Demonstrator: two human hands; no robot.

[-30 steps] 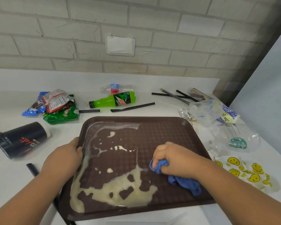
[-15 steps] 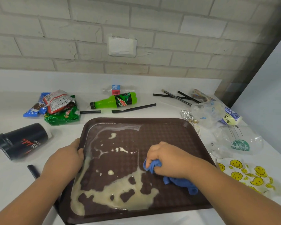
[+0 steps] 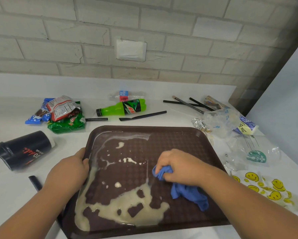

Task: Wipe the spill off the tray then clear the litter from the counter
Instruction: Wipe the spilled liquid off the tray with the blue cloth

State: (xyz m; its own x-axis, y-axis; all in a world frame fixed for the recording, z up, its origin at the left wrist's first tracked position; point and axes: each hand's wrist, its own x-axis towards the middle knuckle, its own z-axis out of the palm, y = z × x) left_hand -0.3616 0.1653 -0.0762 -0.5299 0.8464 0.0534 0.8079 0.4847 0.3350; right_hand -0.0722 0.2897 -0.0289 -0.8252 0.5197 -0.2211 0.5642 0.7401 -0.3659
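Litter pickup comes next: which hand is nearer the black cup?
Left. The left hand grips the tray rim, just right of the black cup; the right hand holds the cloth mid-tray, farther off.

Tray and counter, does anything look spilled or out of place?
Yes. A pale spill covers the left and near parts of the tray. The green bottle and black cup lie on their sides on the counter.

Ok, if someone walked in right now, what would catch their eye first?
The pale spill pooled across the near left of the brown tray, with the right hand gripping a blue cloth beside it. Then the bright green bottle lying on its side behind the tray, and the smiley-face bag at right.
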